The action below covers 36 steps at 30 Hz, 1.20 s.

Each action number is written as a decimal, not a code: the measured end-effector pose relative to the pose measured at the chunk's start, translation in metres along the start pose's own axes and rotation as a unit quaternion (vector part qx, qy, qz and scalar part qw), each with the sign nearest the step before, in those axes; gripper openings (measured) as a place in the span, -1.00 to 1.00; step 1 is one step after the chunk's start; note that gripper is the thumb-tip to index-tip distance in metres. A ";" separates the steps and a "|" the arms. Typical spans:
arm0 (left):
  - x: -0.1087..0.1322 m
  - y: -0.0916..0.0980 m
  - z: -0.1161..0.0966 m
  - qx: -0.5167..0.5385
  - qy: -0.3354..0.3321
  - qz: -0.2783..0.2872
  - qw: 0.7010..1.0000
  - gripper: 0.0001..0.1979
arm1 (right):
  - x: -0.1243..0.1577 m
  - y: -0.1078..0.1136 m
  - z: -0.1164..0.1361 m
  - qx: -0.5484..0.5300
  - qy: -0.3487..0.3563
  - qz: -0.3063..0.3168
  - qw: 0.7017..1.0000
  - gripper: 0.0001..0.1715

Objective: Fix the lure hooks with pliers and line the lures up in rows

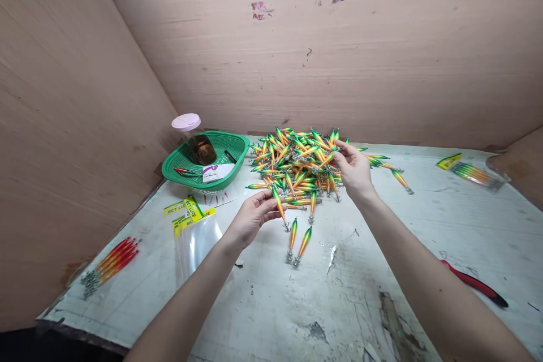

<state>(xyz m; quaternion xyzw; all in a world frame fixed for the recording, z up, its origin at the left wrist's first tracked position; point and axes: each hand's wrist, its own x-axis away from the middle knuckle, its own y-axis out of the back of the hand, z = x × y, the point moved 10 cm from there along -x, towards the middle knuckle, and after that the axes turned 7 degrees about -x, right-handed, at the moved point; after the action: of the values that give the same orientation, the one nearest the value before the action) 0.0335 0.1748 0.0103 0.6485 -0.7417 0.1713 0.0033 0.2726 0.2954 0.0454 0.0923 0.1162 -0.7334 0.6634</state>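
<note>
Lures [297, 167] lay heaped on the tabletop [348, 288]. We pinched one [279, 203] in our left hand [251, 216], our right hand [354, 168] pinching another at the heap; light, stiff, slick, we judged (hooked tails), best held mid-body.

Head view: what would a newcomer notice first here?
First, the big pile of green-and-orange fishing lures at the back middle of the table, with the right hand touching it and the left hand pinching one lure. Next, the green basket at the back left.
</note>
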 end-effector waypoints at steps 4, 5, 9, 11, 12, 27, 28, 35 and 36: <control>0.002 -0.001 0.001 0.012 0.006 -0.003 1.000 -0.57 | 0.002 0.001 0.003 -0.019 0.000 0.002 1.000 -0.71; 0.002 -0.002 0.001 0.015 0.006 -0.003 1.000 -0.55 | 0.003 0.001 0.003 -0.028 -0.004 0.005 1.000 -0.71; 0.004 -0.003 0.003 0.025 0.002 -0.004 1.000 -0.55 | 0.014 0.000 0.008 -0.086 -0.024 0.032 0.996 -0.73; 0.007 -0.004 0.002 0.031 0.000 -0.006 0.999 -0.58 | 0.025 -0.003 0.016 -0.121 -0.039 0.053 0.990 -0.70; 0.009 -0.005 0.002 0.034 0.001 -0.006 0.999 -0.60 | 0.033 -0.006 0.021 -0.138 -0.050 0.068 0.987 -0.67; 0.037 -0.041 -0.001 0.065 0.023 0.043 0.997 -0.56 | 0.127 -0.034 0.070 -0.203 -0.166 0.185 0.947 -0.55; 0.038 -0.042 -0.001 0.066 0.023 0.045 0.997 -0.56 | 0.128 -0.033 0.071 -0.195 -0.167 0.186 0.948 -0.54; 0.044 -0.036 0.000 0.060 0.004 0.008 0.998 -0.46 | 0.146 -0.023 0.003 -0.031 -0.244 0.185 0.951 -0.55; 0.044 -0.036 0.001 0.054 0.004 0.008 0.999 -0.49 | 0.152 -0.022 -0.014 0.005 -0.259 0.180 0.949 -0.62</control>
<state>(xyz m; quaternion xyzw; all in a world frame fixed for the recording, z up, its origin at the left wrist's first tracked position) 0.0610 0.1284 0.0282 0.6413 -0.7365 0.2133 -0.0300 0.2346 0.1568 -0.0112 -0.0781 -0.0814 -0.6010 0.7912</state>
